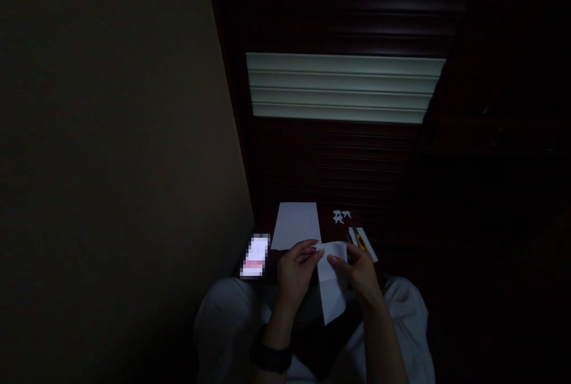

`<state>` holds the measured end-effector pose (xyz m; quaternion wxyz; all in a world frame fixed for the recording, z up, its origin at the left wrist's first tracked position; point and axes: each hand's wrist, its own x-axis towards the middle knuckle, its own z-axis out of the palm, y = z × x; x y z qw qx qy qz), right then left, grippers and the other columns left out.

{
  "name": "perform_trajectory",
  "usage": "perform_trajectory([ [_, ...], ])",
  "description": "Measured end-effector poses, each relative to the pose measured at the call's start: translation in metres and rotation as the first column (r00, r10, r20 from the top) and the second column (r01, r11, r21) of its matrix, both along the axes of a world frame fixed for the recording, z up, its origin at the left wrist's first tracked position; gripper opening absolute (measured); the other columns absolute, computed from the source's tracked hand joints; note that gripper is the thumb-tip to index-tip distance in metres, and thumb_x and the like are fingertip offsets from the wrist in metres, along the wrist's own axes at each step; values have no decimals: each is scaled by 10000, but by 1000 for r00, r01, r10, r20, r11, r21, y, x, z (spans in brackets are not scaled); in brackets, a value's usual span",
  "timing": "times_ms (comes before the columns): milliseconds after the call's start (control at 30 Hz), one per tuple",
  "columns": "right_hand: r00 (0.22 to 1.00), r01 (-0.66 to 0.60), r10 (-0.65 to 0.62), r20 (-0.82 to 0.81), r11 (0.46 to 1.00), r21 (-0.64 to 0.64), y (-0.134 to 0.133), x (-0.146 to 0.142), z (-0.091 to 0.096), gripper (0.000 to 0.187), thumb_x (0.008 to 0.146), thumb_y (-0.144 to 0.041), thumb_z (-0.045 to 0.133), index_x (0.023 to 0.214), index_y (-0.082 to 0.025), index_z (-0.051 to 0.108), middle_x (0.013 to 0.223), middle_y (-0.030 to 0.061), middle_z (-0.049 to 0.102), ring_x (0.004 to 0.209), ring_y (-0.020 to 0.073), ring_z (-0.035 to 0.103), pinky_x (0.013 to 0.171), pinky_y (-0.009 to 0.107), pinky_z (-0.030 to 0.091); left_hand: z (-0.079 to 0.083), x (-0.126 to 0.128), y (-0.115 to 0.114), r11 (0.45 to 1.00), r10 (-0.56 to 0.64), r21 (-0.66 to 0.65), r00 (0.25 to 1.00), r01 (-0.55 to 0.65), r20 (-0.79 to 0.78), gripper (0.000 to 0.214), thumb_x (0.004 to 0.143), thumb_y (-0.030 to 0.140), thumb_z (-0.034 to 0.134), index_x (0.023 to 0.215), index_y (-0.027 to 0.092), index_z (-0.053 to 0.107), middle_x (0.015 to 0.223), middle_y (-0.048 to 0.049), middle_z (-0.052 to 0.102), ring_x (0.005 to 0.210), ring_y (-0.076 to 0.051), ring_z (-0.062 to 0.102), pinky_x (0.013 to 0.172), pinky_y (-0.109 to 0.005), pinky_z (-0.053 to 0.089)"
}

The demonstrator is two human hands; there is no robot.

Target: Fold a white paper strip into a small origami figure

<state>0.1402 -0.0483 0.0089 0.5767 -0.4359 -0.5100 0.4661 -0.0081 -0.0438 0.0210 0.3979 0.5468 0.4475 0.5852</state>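
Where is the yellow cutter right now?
In the head view, below and right of centre, the yellow cutter lies on a piece of white paper, just beyond the right hand.

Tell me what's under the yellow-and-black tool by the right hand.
White paper shows around the yellow-and-black tool, apparently lying beneath it. Whatever is directly under the tool is covered.
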Motion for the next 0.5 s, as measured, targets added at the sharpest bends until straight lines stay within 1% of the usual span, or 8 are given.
perform_trajectory([
  [233, 999, -4, 3, -33, 1000, -17, -1, 0, 3, 330, 634, -334, 716, 893, -141, 650, 789, 78, 688, 691, 225, 626, 593, 294, 484, 3, 0, -2, 1000, 7, -9, 1000, -7, -17, 290, 677, 305, 665, 931, 169, 635, 768, -42, 662, 721, -165, 651, 649, -229, 514],
  [500, 1000, 6, -7, -19, 1000, -23, -2, 1, 2, 357, 622, -344, 722, 897, -129, 645, 774, 87, 688, 644, 217, 625, 556, 287, 483, -1, -1, 0, 1000, -10, 20, 999, 11, -35, 280, 697, 306, 647, 946, 178, 646, 792, -49, 671, 740, -172, 650, 659, -236, 518],
])
